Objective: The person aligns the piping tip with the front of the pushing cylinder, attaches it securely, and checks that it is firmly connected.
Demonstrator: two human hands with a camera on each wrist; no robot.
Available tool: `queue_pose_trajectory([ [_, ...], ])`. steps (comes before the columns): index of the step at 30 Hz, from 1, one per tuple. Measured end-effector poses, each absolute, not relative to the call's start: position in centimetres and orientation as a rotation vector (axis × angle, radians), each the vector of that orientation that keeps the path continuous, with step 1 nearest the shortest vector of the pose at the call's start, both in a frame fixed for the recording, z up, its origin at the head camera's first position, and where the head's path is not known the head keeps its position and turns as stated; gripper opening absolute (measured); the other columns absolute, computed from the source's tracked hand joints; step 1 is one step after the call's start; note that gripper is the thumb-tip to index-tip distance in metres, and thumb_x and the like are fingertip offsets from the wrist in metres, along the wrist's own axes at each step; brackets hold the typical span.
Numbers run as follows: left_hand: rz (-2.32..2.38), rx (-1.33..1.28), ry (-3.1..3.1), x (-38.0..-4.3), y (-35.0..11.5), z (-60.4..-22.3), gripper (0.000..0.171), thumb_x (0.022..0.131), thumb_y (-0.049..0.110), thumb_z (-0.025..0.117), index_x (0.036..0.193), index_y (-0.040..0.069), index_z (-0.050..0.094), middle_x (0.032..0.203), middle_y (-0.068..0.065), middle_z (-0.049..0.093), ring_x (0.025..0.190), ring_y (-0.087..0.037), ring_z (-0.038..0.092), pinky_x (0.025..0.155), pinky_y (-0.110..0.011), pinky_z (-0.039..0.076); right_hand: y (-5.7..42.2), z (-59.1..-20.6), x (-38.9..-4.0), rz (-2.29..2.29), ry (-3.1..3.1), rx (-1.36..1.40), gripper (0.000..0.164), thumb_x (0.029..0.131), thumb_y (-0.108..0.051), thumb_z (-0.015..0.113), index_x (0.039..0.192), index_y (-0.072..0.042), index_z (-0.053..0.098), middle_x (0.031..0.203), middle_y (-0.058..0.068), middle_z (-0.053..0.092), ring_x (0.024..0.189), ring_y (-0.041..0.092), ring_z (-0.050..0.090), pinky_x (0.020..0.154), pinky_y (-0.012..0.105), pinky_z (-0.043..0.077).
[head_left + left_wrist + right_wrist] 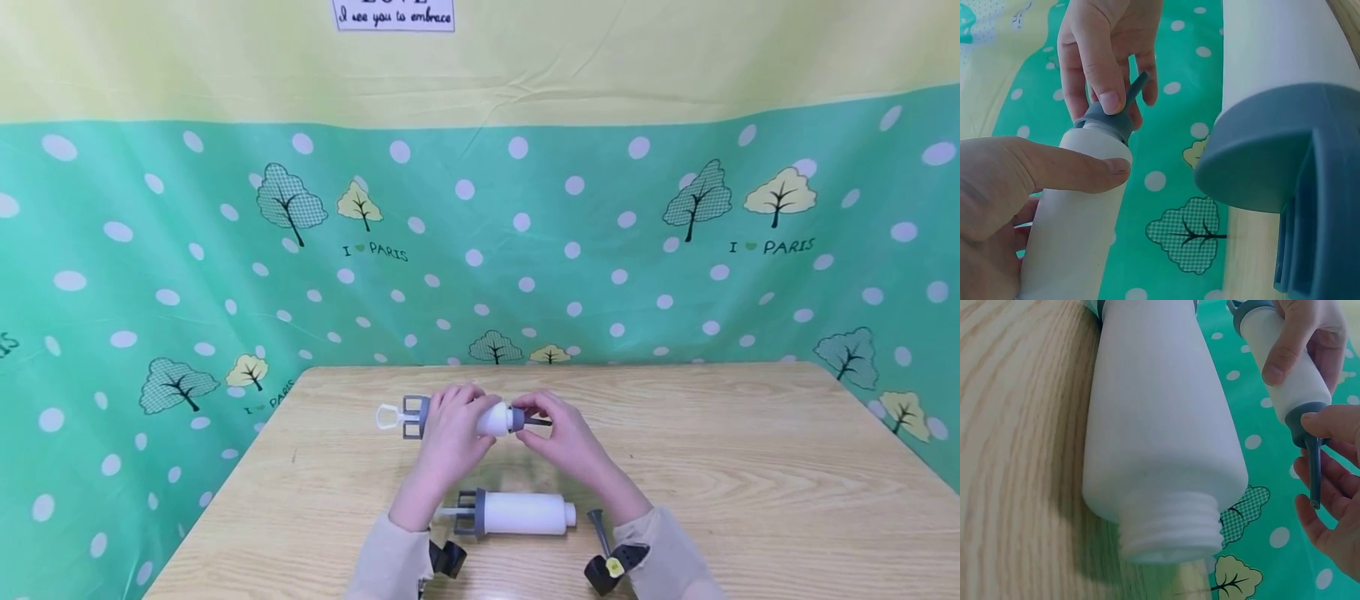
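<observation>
A white syringe-like dispenser [493,421] with a grey plunger frame and a white ring handle is held level above the table. My left hand [453,425] grips its barrel, with the thumb near the shoulder in the left wrist view. At the barrel's right end sits a grey nozzle [1109,119] with a thin spout. My right hand [562,433] pinches the nozzle's wide base; the spout [1314,475] points away from the barrel. Below the hands a second, similar dispenser [525,512] lies on its side, its threaded neck [1169,528] bare.
A loose grey nozzle [597,527] lies to the right of the second dispenser, beside my right wrist camera [602,575]. The wooden table [750,450] ends at a green dotted cloth [525,292] hanging behind.
</observation>
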State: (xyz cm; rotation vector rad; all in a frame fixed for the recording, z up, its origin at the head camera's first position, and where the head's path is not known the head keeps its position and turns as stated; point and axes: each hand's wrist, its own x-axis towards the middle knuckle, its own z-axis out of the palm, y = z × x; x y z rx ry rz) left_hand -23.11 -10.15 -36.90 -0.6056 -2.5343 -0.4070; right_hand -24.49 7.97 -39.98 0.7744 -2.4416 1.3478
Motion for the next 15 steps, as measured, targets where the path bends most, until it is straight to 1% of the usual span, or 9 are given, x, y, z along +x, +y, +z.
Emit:
queue_pose_trajectory([
  [4, -0.401, -0.600, -2.545, -22.98, -10.10, -36.74, 0.049, 0.058, 0.016, 0.083, 0.105, 0.017, 0.067, 0.099, 0.001, 0.062, 0.095, -0.019, 0.052, 0.087, -0.037, 0.035, 8.02, -39.97, -24.54, 1.351, -2.458, 0.777, 0.033, 0.078, -0.008, 0.068, 0.109, -0.012, 0.059, 0.104, -0.004, 0.060, 0.096, 0.012, 0.057, 0.084, 0.026, 0.049],
  [11, -0.386, -0.606, -2.551, -22.93, -10.09, -36.54, 0.050, 0.059, 0.017, 0.083, 0.106, 0.017, 0.067, 0.101, 0.000, 0.061, 0.096, -0.019, 0.052, 0.087, -0.037, 0.035, 8.20, -39.75, -24.39, 1.355, -2.475, 0.809, 0.031, 0.082, -0.012, 0.065, 0.111, -0.013, 0.058, 0.103, -0.005, 0.059, 0.097, 0.012, 0.057, 0.084, 0.029, 0.048],
  [15, -0.387, -0.610, -2.547, -22.87, -10.10, -36.49, 0.051, 0.059, 0.017, 0.083, 0.107, 0.017, 0.067, 0.101, 0.000, 0.062, 0.095, -0.019, 0.052, 0.086, -0.036, 0.036, 8.30, -39.68, -24.33, 1.375, -2.502, 0.799, 0.031, 0.083, -0.016, 0.064, 0.113, -0.014, 0.058, 0.103, -0.006, 0.059, 0.098, 0.012, 0.057, 0.084, 0.029, 0.048],
])
